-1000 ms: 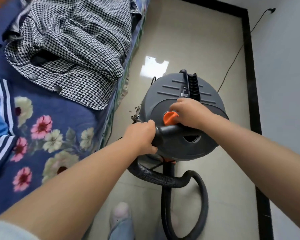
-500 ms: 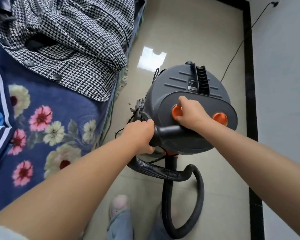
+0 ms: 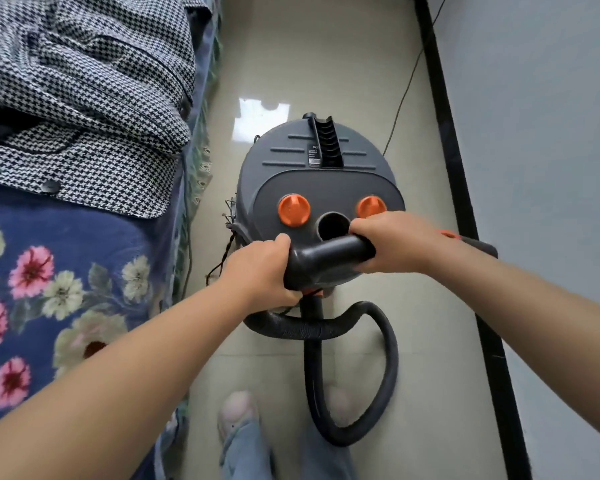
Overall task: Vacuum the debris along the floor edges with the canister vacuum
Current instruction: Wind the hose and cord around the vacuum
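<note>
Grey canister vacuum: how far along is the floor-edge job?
Still setup. Done: nothing visibly cleaned. In hand: the left hand and right hand both grip the black hose elbow at the grey canister vacuum, whose round port is open. Left: vacuuming along the black baseboard.

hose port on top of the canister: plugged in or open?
Open. The round port between the two orange caps shows a dark empty hole; both hands grip the black hose end just in front of it.

Both arms reach forward, left hand (image 3: 262, 268) and right hand (image 3: 392, 242) each curled in a grip.
</note>
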Demonstrator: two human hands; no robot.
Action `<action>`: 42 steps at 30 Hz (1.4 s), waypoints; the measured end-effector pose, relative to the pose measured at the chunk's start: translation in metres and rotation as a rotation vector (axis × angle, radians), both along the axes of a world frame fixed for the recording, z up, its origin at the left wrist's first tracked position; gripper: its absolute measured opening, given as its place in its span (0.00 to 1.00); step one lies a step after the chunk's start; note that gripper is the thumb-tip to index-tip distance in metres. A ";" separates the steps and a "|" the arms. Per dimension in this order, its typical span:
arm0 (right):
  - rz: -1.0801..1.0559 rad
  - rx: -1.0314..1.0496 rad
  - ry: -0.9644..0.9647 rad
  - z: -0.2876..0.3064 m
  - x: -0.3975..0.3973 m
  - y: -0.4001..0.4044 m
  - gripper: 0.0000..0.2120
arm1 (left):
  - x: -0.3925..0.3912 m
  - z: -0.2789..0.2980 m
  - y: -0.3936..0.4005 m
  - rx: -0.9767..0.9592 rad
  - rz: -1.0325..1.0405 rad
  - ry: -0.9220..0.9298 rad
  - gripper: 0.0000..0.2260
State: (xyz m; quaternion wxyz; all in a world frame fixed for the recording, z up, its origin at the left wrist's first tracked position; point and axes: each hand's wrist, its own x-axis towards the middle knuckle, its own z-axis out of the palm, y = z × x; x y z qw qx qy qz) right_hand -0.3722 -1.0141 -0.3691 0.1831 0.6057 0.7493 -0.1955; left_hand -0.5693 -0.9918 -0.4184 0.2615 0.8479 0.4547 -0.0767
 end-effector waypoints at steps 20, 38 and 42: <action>-0.884 0.371 0.144 -0.057 0.185 -0.361 0.11 | 0.207 -0.034 -0.198 -1.177 1.206 -0.690 0.33; -0.774 0.102 0.290 -0.068 0.153 -0.518 0.30 | 0.151 0.028 -0.377 -0.369 -0.043 -0.037 0.33; -0.639 0.222 0.113 -0.053 0.134 -0.508 0.45 | 0.101 0.058 -0.402 -0.313 -0.085 -0.087 0.33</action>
